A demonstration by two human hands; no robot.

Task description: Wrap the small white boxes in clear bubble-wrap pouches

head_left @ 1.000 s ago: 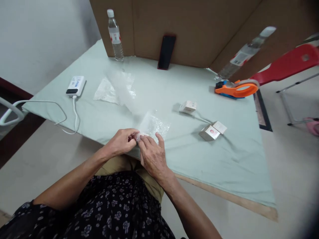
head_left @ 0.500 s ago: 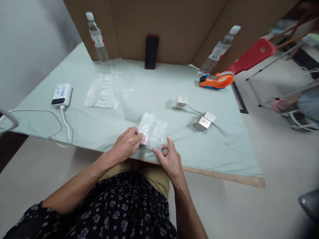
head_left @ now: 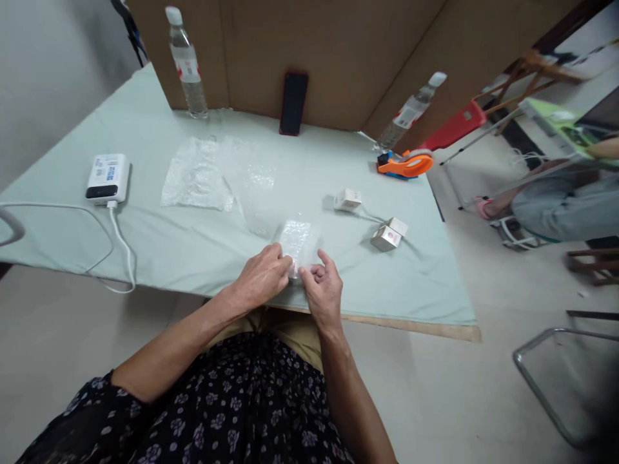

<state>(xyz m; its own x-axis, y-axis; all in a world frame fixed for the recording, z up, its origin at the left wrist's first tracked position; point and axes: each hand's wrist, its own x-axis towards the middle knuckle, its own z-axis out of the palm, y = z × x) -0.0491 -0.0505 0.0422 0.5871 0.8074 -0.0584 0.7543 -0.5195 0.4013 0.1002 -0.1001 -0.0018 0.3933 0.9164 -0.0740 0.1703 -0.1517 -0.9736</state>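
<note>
Bubble wrap (head_left: 296, 238) lies folded over at the near edge of the bench (head_left: 411, 283), directly in front of me, with a trace of reddish print showing through its near end. From my remote seat I see the left hand (head_left: 267, 274) palm down, its fingers curled and gripping the wrap's near left corner. My view of the right hand (head_left: 325, 283) shows its thumb at the wrap's near right edge, index finger raised and the others half bent; whether it pinches the film, I cannot tell. Both forearms angle inward. Beyond, one small carton (head_left: 385, 238) carries a pinkish round mark. I make out blue lettering on the white power bank (head_left: 106, 175) and red-and-white labels on the left water bottle (head_left: 187, 69) and the tilted right one (head_left: 409, 115), all too small to read.
</note>
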